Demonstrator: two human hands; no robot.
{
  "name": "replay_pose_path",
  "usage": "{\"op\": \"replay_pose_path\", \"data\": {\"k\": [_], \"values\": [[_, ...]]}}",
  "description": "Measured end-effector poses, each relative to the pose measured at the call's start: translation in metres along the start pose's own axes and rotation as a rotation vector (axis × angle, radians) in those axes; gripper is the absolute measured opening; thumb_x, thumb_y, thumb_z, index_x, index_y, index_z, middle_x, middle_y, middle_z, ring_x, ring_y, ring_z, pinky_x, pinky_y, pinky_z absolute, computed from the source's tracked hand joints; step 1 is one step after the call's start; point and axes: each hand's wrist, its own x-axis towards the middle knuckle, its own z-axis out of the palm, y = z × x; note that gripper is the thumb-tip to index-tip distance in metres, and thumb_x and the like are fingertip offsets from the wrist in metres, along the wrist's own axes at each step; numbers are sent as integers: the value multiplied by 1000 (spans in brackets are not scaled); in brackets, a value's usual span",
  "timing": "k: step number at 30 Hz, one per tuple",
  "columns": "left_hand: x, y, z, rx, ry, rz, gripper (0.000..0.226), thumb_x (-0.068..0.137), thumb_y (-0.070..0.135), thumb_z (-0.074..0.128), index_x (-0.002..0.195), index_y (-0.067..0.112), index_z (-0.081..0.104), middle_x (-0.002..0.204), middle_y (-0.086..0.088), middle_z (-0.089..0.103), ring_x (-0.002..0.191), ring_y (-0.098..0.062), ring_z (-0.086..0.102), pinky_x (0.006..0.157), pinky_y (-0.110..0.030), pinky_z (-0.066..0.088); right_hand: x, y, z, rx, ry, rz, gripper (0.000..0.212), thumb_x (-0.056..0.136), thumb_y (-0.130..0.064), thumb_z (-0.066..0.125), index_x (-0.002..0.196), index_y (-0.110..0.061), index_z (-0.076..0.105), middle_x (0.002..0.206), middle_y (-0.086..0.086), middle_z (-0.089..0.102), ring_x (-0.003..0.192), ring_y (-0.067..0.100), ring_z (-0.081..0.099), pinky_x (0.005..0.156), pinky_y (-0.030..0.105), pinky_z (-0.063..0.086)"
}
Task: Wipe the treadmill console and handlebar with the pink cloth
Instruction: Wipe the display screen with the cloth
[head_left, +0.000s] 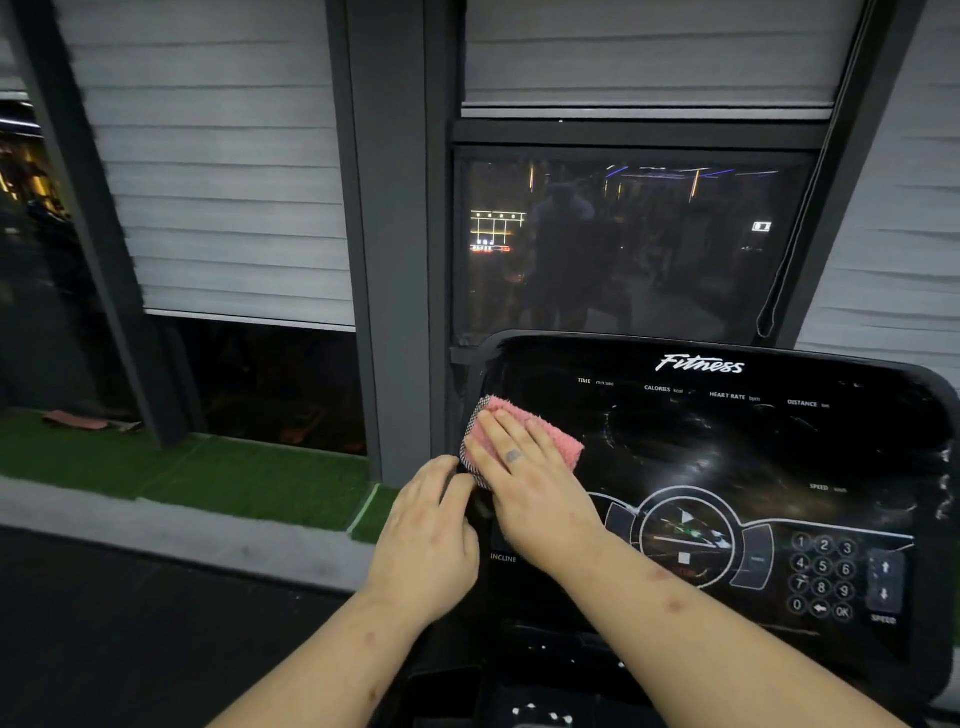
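The right hand (524, 483) is down flat, fingers straight, pressing the folded pink textured cloth (569, 447) onto the glossy black treadmill console (727, 457) near its upper left corner. The left hand (431, 525) holds the console's left edge, fingers bent over it, just beside the cloth. The white number keypad (823, 574) sits towards the lower right corner, and white "Fitness" lettering (698, 364) runs along the top edge.

folded pink cloth (540, 434) lies on black console (727, 447).
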Motion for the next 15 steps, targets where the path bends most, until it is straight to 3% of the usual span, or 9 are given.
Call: {"op": "replay_pose_path", "data": {"k": [3,8,15], "values": [[-3,-2,-1,-7,10,-54,48,91,11,58,138,18,55,153,0,42,147,-16,32,119,-25,13,-19,-4,9,-15,-27,-23,81,87,-19,71,158,-19,31,169,10,24,158,29,18,124,55,27],[-9,-1,2,0,-16,-70,56,94,11,53,149,19,47,158,1,37,149,-15,27,119,-22,7,-45,-16,15,-17,-20,-78,62,96,-23,41,157,-18,33,167,10,32,156,27,24,125,51,28],[-11,4,6,-3,-69,-67,54,101,19,48,154,26,39,165,4,26,153,-14,18,125,-31,13,-71,-29,21,-39,-145,-128,64,93,-25,38,157,-17,42,166,11,32,156,27,25,123,46,15]]}}
